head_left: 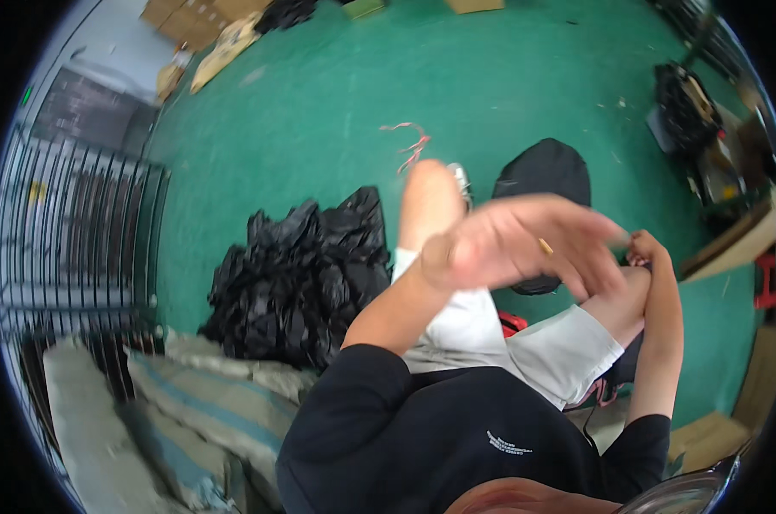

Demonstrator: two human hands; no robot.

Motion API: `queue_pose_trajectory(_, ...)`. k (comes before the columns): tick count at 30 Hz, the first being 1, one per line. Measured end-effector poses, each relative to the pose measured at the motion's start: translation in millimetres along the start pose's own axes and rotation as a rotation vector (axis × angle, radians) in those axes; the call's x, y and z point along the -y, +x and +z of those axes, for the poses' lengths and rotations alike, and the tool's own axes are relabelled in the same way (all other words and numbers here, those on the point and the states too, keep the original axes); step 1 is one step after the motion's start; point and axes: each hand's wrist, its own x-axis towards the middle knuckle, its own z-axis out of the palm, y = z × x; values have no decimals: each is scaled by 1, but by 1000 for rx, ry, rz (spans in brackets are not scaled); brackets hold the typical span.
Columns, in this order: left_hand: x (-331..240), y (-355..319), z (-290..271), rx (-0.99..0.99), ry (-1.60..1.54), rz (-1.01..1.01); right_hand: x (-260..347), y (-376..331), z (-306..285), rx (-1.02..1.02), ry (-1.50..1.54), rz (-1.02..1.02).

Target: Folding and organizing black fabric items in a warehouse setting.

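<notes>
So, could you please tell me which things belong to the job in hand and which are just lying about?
Probably the job: rounded black object, partly behind the left hand; possibly black plastic bags.
Apparently lying about: pink string, woven sacks, cardboard boxes.

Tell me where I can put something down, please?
The biggest bare patch of floor lies between the black bags and long tan sack, left of the pink string. A smaller one is between the black bundle and the far-right bag. It's crowded lower left, where striped sacks sit by the black bags, and around the left hand.
</notes>
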Motion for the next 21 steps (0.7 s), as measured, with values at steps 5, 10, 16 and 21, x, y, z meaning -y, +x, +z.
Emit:
queue_pose_trajectory(5,59,-182,-125,-1369,359,66,-46,6,-28,52,104,117)
queue_pose_trajectory(10,171,-489,-194,-2075,577,-428,-6,-2,-15,101,294,131)
queue_pose_trajectory(16,257,-558,-115,-2266,428,-1446,-45,-13,-23,19,419,137)
queue_pose_trajectory(21,260,-558,-81,-2383,452,-1485,-80,32,-30,35,338,13)
